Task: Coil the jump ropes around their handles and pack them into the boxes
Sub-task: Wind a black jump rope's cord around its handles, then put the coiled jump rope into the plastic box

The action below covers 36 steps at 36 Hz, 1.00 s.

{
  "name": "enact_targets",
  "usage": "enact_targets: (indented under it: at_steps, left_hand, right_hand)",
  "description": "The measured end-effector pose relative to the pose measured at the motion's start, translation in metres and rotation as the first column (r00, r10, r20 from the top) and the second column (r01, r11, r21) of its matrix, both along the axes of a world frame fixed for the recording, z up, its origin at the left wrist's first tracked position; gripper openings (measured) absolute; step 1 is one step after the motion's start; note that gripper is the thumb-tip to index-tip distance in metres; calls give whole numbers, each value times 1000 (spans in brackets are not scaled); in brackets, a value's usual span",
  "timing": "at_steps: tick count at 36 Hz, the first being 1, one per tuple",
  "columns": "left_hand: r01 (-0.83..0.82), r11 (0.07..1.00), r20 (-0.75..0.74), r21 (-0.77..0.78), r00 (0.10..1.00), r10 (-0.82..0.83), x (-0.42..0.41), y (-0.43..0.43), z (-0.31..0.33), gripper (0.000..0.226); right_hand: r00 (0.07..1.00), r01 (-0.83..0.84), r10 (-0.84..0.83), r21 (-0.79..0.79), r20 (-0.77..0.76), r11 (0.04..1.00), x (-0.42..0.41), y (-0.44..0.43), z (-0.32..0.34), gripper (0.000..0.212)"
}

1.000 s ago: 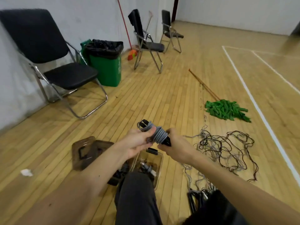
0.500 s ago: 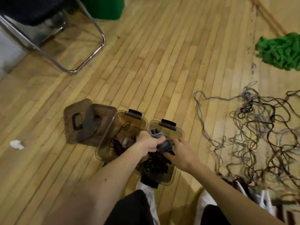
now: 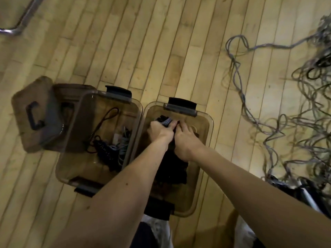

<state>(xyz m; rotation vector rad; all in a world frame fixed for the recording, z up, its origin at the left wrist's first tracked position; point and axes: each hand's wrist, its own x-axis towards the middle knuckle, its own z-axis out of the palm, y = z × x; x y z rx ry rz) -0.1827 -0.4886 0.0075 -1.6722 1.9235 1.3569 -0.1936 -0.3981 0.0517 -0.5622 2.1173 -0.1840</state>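
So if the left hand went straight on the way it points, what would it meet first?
The left hand, gripping the coiled rope inside the right box, points at its far end. Likely that end wall under the black latch comes first, though depth is unclear.

Single head view, facing steeply down, close over boxes (image 3: 207, 140).

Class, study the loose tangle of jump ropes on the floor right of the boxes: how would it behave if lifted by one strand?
The tangle is probably floppy: its strands lie in slack loops on the floor. Strands cross repeatedly, so lifting one would likely drag others. Thin cords suggest it is light, though any handles within it cannot be made out.
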Motion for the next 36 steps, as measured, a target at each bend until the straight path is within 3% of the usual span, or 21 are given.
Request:
enact_targets:
  at_steps: [5,11,15,17,21,26,29,32,36]
  left_hand:
    - [-3,998,8,-65,1000,4,-2,3,-5,56]
    - [-27,996,33,82,999,24,-2,7,24,36]
    - [229,961,22,-151,973,-229,-6,26,82,23]
    - [322,916,-120,-238,927,-357,-4,47,115,17]
    - [518,824,-307,-228,765,-566,4,107,157,10]
    - [676,736,-319,-43,688,-651,24,202,158,5]
    - [718,688,-276,103,685,-674,42,243,134,17]
    - [693,687,-184,218,721,-668,61,278,97,11]
    - [605,744,-35,283,782,-622,80,303,45,11]
  right_hand:
    - [996,20,-23,39,81,999,-6,-4,-10,87]
    - [974,142,-133,-40,182,989,-5,8,21,76]
    - [960,237,-210,-139,185,962,-22,44,67,25]
    - [945,300,-269,-166,185,939,-35,71,96,24]
    - [858,495,-449,-173,249,851,-46,138,151,23]
    - [731,679,-634,-179,251,712,-23,248,181,15]
    - [607,792,-745,-129,277,597,13,304,160,11]
    - [520,845,-806,-35,284,533,60,344,116,12]
    - [583,797,-783,33,217,603,103,349,50,17]
